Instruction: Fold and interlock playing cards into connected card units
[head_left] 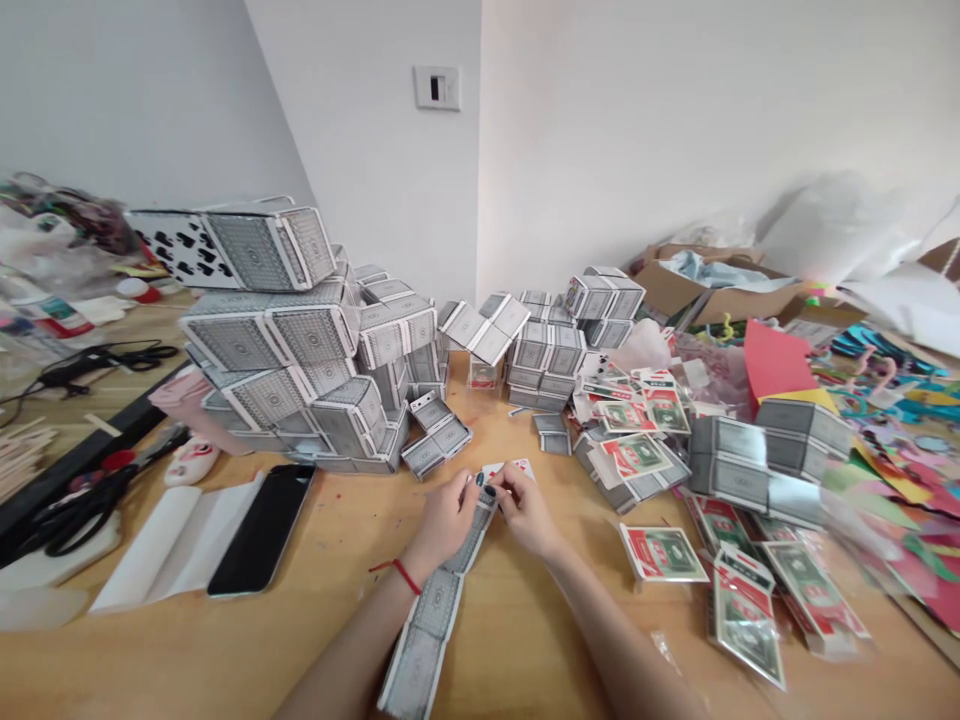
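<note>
My left hand (pixel 448 517) and my right hand (pixel 526 510) meet at the middle of the wooden table (pixel 525 620). Both pinch the far end of a long strip of joined grey-backed playing cards (pixel 429 618) that runs back toward me. A red thread is tied round my left wrist. A face-up card (pixel 511 468) lies just beyond my fingertips. Behind it rises a big pile of boxes built from grey-backed cards (pixel 300 350).
A black phone (pixel 262 528) and a folded white sheet (pixel 176 540) lie at the left, with black scissors (pixel 82 505) further left. Red-and-green card packets (pixel 664 552) and more card boxes (pixel 765 455) crowd the right, beside coloured paper scraps (pixel 900 440) and a cardboard box (pixel 712 285).
</note>
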